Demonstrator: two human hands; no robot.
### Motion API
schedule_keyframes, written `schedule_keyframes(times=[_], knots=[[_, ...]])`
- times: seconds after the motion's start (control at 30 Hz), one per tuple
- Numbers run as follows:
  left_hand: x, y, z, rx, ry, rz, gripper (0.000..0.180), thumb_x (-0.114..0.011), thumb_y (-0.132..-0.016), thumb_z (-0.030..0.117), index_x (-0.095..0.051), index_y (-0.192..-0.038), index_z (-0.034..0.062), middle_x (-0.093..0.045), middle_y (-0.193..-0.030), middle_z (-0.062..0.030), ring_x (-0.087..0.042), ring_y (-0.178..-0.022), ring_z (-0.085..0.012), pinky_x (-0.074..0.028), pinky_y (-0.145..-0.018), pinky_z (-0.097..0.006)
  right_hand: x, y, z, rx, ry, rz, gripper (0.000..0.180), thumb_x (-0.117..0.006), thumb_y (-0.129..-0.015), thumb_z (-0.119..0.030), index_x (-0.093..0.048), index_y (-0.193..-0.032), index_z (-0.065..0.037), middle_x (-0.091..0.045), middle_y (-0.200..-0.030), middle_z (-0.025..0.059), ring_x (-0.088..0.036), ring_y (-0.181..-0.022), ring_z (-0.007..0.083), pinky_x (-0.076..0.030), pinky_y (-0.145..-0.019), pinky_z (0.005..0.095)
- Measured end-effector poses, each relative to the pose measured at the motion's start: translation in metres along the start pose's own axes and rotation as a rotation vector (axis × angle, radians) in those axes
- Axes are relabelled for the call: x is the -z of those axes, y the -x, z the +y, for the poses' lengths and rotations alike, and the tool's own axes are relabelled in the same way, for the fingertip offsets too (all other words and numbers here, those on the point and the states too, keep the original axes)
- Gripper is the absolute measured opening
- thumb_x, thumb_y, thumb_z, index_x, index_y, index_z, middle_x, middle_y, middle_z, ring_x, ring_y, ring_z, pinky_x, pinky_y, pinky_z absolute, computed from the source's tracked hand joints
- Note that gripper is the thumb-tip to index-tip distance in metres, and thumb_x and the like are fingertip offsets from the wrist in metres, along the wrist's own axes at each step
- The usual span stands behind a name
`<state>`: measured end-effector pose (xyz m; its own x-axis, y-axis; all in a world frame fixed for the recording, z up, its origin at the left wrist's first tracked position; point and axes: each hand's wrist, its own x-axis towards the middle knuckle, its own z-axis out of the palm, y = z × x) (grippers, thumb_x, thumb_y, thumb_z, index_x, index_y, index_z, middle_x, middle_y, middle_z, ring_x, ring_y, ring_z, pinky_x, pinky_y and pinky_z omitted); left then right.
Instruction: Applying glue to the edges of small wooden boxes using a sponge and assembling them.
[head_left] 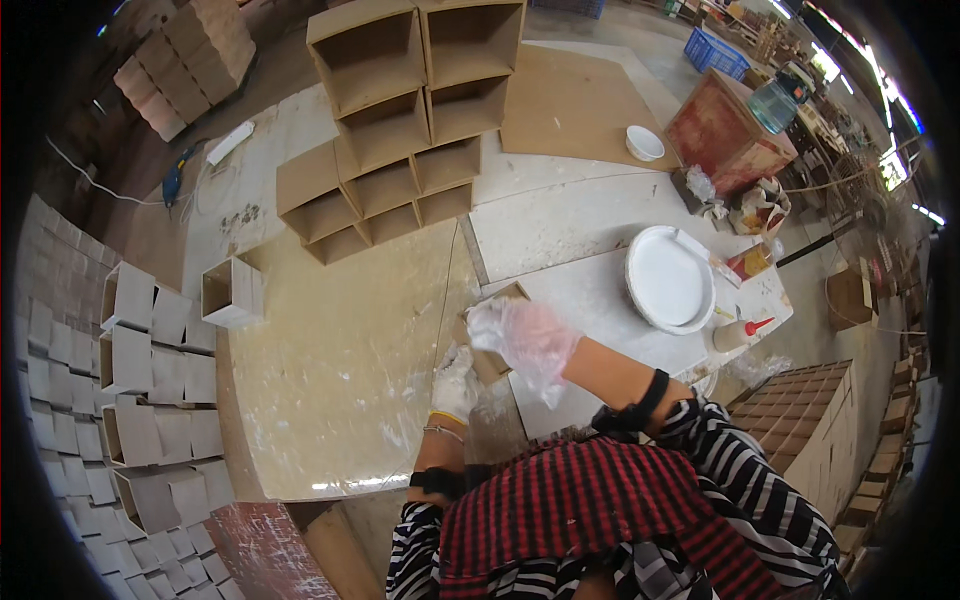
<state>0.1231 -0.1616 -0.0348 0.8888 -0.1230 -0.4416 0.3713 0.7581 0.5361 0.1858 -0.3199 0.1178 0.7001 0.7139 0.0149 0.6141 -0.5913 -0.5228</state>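
A small tan cardboard box (490, 368) is in front of me at the right edge of the yellowish board, mostly covered by my hands. My left hand (455, 388), in a white glove, has its fingers closed on the box's near left side. My right hand (525, 340) wears a clear plastic cover over a whitish glove and lies across the top of the box. Its fingers are bunched together, and what they hold, if anything, is hidden. Right of it sits a round white tub (670, 280) of white stuff with a flat white tool (705, 255) across its rim.
Open tan boxes (390, 130) stand stacked at the far side. White boxes (130, 360) are piled at the left, with one lone box (232, 292) on the board. At right are a red-tipped bottle (738, 334), a white bowl (645, 143) and a red crate (725, 130).
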Motion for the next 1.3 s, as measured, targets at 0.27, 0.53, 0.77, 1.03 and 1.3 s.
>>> schedule_keyframes(times=[0.27,0.53,0.77,1.03,1.3], knots=[[-0.005,-0.001,0.002,-0.015,-0.040,0.092,0.025,-0.066,-0.088,0.015,-0.060,-0.112,0.0131,-0.043,-0.063,0.0097,-0.034,-0.048,-0.0030,-0.030,-0.041,-0.019,0.057,0.013,-0.009,-0.448,0.128,-0.279,0.015,-0.051,-0.085,-0.008,-0.063,-0.093,-0.006,-0.064,-0.095,0.0120,-0.064,-0.084,0.0261,-0.051,-0.075,0.0362],[-0.020,0.010,0.012,0.048,-0.018,0.172,0.039,-0.065,-0.088,0.014,-0.054,-0.125,0.0118,-0.044,-0.066,0.0097,-0.035,-0.047,-0.0031,-0.029,-0.041,-0.019,0.052,0.008,-0.009,-0.431,0.275,-0.244,0.020,-0.055,-0.082,-0.016,-0.064,-0.096,-0.005,-0.065,-0.089,0.0163,-0.063,-0.089,0.0332,-0.051,-0.076,0.0381],[-0.020,0.012,0.014,0.053,-0.021,0.127,0.038,-0.064,-0.088,0.013,-0.054,-0.125,0.0104,-0.048,-0.071,0.0090,-0.039,-0.053,-0.0033,-0.033,-0.045,-0.019,0.061,0.008,-0.017,-0.306,0.206,-0.111,0.017,-0.056,-0.084,-0.022,-0.066,-0.096,-0.015,-0.065,-0.090,0.0116,-0.064,-0.088,0.0292,-0.051,-0.078,0.0380],[-0.028,0.014,0.015,-0.002,0.043,0.109,0.038,-0.065,-0.088,0.014,-0.054,-0.124,0.0105,-0.055,-0.080,0.0080,-0.047,-0.063,-0.0037,-0.040,-0.054,-0.019,0.043,0.013,-0.028,-0.263,0.126,-0.425,0.017,-0.054,-0.084,-0.018,-0.066,-0.095,-0.011,-0.064,-0.090,0.0119,-0.063,-0.088,0.0303,-0.051,-0.077,0.0392],[-0.016,0.010,0.011,0.051,0.035,0.034,0.027,-0.063,-0.089,0.011,-0.058,-0.115,0.0116,-0.056,-0.077,0.0091,-0.046,-0.056,-0.0014,-0.036,-0.049,-0.017,0.038,-0.027,-0.031,-0.142,0.399,-0.161,0.019,-0.058,-0.079,-0.017,-0.065,-0.092,-0.005,-0.066,-0.088,0.0145,-0.064,-0.087,0.0340,-0.051,-0.074,0.0415]])
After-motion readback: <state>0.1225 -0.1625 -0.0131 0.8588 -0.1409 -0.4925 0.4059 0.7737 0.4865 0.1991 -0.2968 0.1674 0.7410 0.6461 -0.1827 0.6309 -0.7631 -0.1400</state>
